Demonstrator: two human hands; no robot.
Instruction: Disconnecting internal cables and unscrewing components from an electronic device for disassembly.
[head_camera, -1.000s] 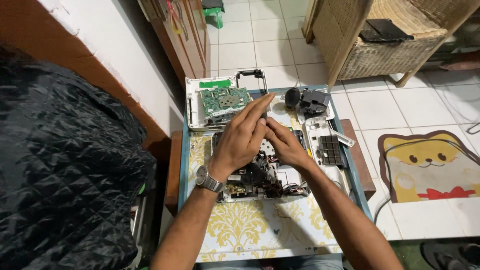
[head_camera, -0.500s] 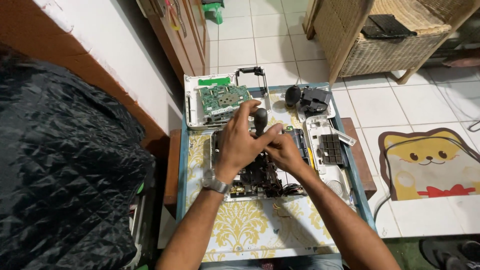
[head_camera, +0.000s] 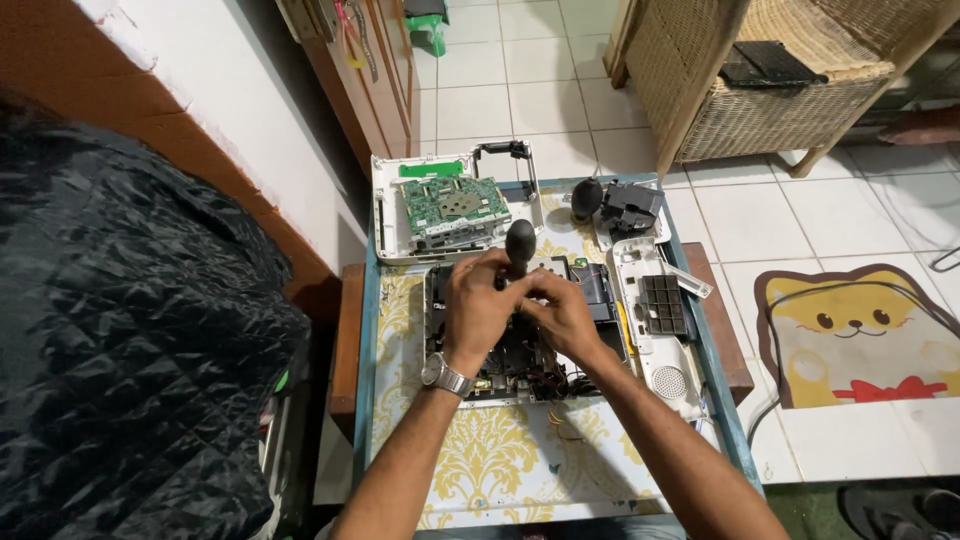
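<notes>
Left hand (head_camera: 478, 308) and right hand (head_camera: 560, 312) together, fingers curled around a black screwdriver (head_camera: 519, 248), upright over an opened device (head_camera: 520, 345) on the tabletop (head_camera: 500, 470). Green circuit board (head_camera: 452, 205) behind.

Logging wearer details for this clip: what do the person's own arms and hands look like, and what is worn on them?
Both forearms are bare, with no sleeves in view and no gloves. The left hand has a silver metal-band wristwatch on its wrist. The right hand wears nothing visible; any rings on the fingers are too small to tell.
</notes>
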